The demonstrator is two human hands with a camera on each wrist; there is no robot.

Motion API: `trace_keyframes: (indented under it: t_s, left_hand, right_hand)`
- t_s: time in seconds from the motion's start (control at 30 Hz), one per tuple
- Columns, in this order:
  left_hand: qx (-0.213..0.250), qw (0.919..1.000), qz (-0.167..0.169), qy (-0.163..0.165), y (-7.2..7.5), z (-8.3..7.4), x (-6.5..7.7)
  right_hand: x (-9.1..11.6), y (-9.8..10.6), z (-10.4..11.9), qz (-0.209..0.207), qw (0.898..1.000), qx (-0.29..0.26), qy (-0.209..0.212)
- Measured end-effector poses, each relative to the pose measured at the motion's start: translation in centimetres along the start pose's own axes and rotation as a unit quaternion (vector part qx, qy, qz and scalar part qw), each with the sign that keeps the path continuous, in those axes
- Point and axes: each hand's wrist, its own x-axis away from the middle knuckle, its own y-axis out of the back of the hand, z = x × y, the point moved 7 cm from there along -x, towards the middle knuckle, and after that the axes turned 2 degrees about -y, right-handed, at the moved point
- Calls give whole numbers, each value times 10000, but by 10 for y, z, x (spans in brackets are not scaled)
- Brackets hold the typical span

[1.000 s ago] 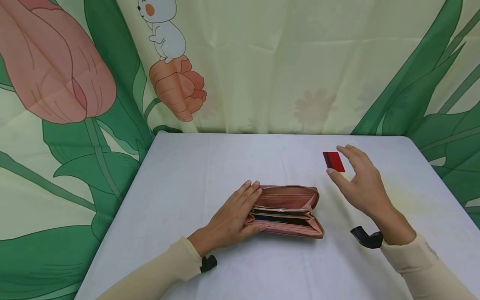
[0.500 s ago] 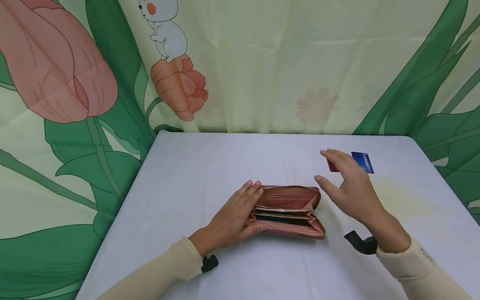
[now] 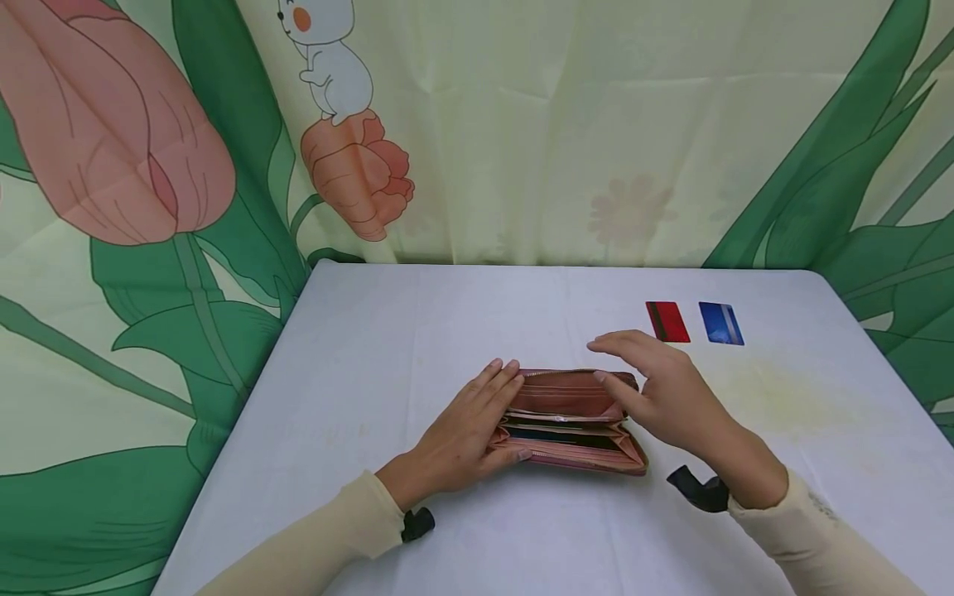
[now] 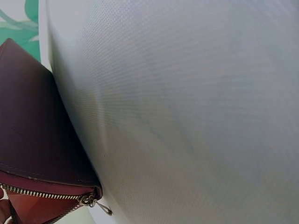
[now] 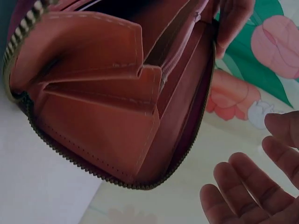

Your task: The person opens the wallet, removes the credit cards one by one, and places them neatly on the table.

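Note:
A pink zip-around wallet (image 3: 574,403) lies unzipped and spread on the table, its inner pockets facing up. My left hand (image 3: 465,430) rests on the wallet's left end, fingers straight along the back edge and thumb at the front edge. Over the wallet's right end hovers my right hand (image 3: 671,397), fingers extended, holding nothing. The right wrist view shows the wallet's gusseted side (image 5: 103,102) and toothed zipper, with the right fingers (image 5: 243,182) apart from it. In the left wrist view the wallet's dark outer cover (image 4: 42,126) and a zipper pull (image 4: 103,208) show.
A red card (image 3: 667,321) with a dark stripe and a blue card (image 3: 720,323) lie side by side at the back right of the white-covered table (image 3: 447,314). Behind the table hangs a curtain (image 3: 507,132) printed with flowers and a rabbit.
My right hand has moved left and toward me, from beside the red card to over the wallet's right end. Both cards are now uncovered. The left hand stays on the wallet.

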Motion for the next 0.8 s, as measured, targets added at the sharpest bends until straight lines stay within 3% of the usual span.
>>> trace_keyframes:
  t_s: [0.23,0.53,0.8]
  left_hand:
    - [62,9999,73,57,-2,1,0]
    - [88,9999,74,34,-3,1,-1]
    - [38,9999,103,31,-2,1,0]
  right_hand:
    - [2,-16,6,443,9981,-263,324]
    - [5,-38,5,1160,9923,-421,88]
    - [9,-53,2,2022,9789,-280,74]
